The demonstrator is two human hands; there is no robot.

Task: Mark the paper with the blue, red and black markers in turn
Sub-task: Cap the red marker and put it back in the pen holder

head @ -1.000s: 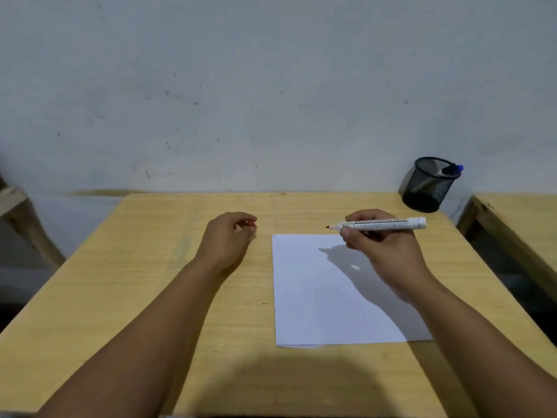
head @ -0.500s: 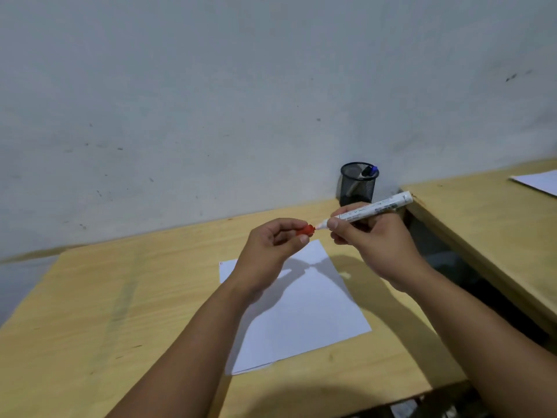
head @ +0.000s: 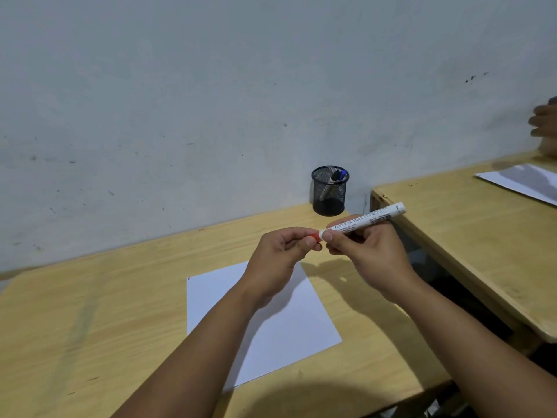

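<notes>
I hold a white-barrelled red marker (head: 363, 221) above the desk in my right hand (head: 366, 251), its tip end pointing left. My left hand (head: 278, 256) pinches the red cap (head: 315, 235), which sits against the marker's tip end. Below my hands a white sheet of paper (head: 301, 324) lies on the wooden desk (head: 90, 312), with a tiny red mark (head: 189, 278) at its far left corner. A black mesh pen cup (head: 329, 191) at the desk's back holds a blue-capped marker (head: 342, 175).
A second wooden desk (head: 452, 230) stands to the right across a narrow gap, with another white sheet (head: 524, 182) on it. Another person's hand (head: 544, 122) shows at the far right edge. A grey wall rises right behind the desks.
My left hand brought the red cap from the left up to the marker's tip; cap and tip now meet. The view swung to the right, revealing the neighbouring desk.
</notes>
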